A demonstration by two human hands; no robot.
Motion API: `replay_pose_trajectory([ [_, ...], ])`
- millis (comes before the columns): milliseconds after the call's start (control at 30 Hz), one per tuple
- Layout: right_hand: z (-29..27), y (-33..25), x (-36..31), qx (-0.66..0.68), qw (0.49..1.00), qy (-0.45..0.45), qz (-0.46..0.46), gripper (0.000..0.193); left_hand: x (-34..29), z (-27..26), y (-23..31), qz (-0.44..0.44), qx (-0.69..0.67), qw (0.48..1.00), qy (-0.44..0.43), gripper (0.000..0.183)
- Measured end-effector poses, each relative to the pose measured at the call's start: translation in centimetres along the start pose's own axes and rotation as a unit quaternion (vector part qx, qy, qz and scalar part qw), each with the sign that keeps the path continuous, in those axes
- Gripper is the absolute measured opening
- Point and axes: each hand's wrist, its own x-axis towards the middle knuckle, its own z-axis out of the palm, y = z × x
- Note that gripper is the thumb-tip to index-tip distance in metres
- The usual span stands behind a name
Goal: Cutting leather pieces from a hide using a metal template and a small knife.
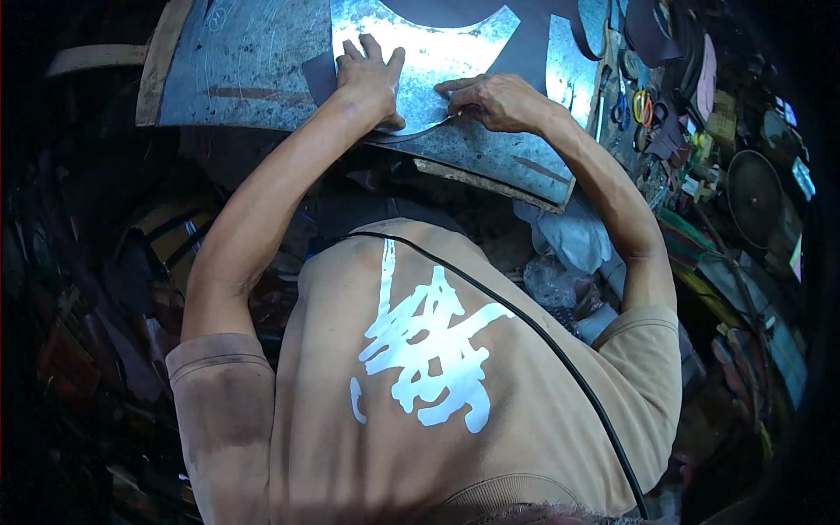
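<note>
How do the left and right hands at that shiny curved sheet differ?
The left hand is spread, its fingers pointing toward the picture's top; the right hand is partly curled, one finger pointing left. The left hand lies over the left part of the shiny sheet, while the right hand is at its lower right edge. Both are bare.

No legible text shows; the tan shirt bears a white brush-stroke print.
</note>
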Motion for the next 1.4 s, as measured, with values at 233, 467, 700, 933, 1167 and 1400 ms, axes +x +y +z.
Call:
replay_pose_trajectory([
  [233,-0.2,-0.4,-0.3,-0.012,0.999,0.020,0.024,0.040,0.5,-0.8,1.7,-0.043,-0.002,0.999,-0.012,0.105],
  [467,0.0,1.0,-0.3,0.029,0.999,0.023,0.008,0.020,1.5,0.4,3.6,-0.099,-0.002,0.995,-0.008,0.111],
  [700,-0.5,3.2,0.3,0.040,0.999,0.008,-0.004,0.019,1.6,0.5,3.8,-0.105,-0.023,0.994,-0.003,0.119],
  [933,-1.3,4.4,0.7,0.018,0.999,0.004,-0.043,0.017,1.3,-0.1,4.0,-0.115,-0.033,0.992,-0.025,0.117],
  [1167,-3.1,2.4,-3.7,-0.047,0.985,0.022,0.164,0.021,1.1,-1.2,2.8,-0.070,-0.030,0.997,-0.035,0.114],
  [1400,4.3,-11.6,-5.0,0.091,0.957,0.210,0.177,0.026,3.7,-1.3,-5.2,0.173,0.005,0.980,0.093,0.048],
])
